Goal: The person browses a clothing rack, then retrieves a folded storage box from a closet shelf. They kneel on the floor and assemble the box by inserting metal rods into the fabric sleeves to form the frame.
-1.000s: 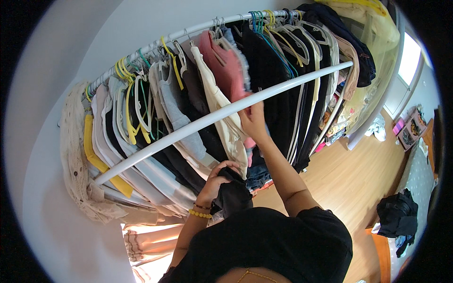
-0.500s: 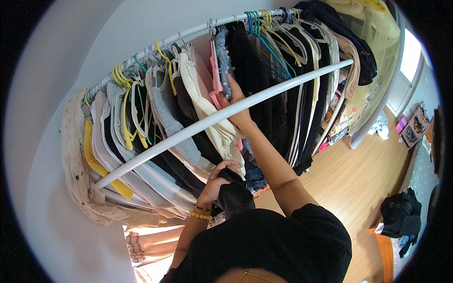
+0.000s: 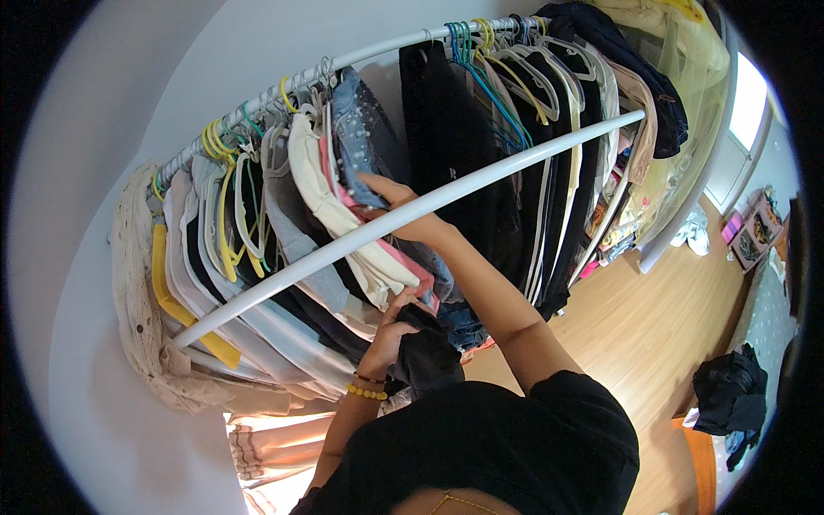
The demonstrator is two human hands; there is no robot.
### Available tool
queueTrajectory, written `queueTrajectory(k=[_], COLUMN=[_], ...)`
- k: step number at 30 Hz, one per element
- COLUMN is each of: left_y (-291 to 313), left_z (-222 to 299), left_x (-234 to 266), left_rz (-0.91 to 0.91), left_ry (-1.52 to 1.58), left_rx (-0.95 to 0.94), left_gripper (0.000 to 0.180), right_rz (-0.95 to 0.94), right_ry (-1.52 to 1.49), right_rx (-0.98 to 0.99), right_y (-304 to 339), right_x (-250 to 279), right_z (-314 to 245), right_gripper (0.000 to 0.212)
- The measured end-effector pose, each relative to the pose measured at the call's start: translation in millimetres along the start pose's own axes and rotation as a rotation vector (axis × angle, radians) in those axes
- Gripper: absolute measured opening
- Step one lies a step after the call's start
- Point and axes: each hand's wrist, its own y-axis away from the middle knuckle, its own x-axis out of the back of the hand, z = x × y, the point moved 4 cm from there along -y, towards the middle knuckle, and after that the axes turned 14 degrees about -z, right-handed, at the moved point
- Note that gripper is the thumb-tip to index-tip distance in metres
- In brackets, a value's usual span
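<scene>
My left hand [image 3: 388, 336] is closed around a bunched black garment [image 3: 427, 350] in front of my chest, below the hanging clothes. My right hand [image 3: 403, 213] reaches behind the white lower bar [image 3: 412, 210]. Its fingers lie stretched against a denim garment dotted with pearl-like beads [image 3: 352, 112], and the bar covers part of the hand. Pressed up beside the denim on its left are a cream garment [image 3: 311, 172] and a pink one [image 3: 419, 276]. A black garment [image 3: 442, 129] hangs to the right, across a gap on the upper rail [image 3: 378, 48].
Many clothes crowd the rail on yellow, white, green and blue hangers [image 3: 489, 94]. A knitted beige garment [image 3: 142, 300] hangs at the far left, with sheer yellow fabric [image 3: 687, 129] at the far right. Dark clothes [image 3: 730, 390] lie on a bed beyond the wooden floor [image 3: 618, 300].
My right hand has moved left, and the beaded denim, pink and cream garments have slid left along the rail. A gap has opened before the black garment. My left hand keeps its hold.
</scene>
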Motion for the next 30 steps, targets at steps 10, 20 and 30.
queueTrajectory(k=[10,20,30], left_y=[9,5,-3], left_z=[-8,-9,-2], left_x=[14,17,6], left_rz=[0.121,0.041,0.134], left_ry=[0.063,0.05,0.136], left_rx=[0.045,-0.008,0.011], left_gripper=[0.083,0.086,0.06], right_rz=[1.093,0.593,0.034], right_ry=[0.854,0.436,0.082], right_rx=[-0.238,-0.35,-0.079], right_y=[114,54,21], right_x=[58,84,33], right_z=[-22,38,28], right_gripper=[0.047,0.024,0.03])
